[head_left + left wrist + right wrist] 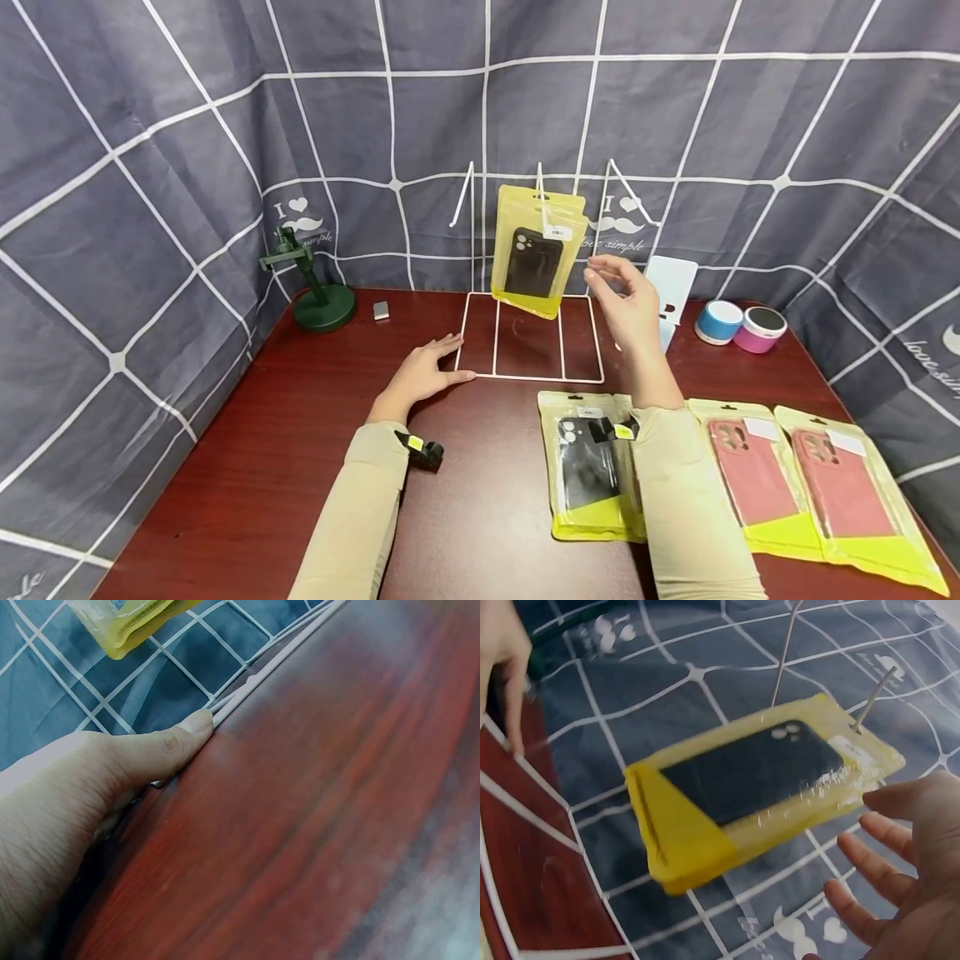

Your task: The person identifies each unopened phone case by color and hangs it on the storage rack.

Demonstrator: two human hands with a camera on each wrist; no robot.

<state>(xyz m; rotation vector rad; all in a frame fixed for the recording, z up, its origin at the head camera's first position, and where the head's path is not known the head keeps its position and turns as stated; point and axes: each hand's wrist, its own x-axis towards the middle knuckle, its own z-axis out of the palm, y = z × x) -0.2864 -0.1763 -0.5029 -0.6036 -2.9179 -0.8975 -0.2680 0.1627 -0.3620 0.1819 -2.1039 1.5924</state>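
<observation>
A white wire display rack stands on the dark red table, with hooks at its top. From the middle hook hang yellow-edged pouches, the front one showing a black phone case. My left hand rests at the rack's front left corner, its thumb touching the base wire. Just to the right of the hanging pouches, my right hand is raised with nothing in it. In the right wrist view its fingers are spread, close beside the pouch's edge.
Pouches with a black case and red cases lie at the front right, partly under my right forearm. A white stand and two small round speakers are at the back right. A green stand and a small silver block stand back left.
</observation>
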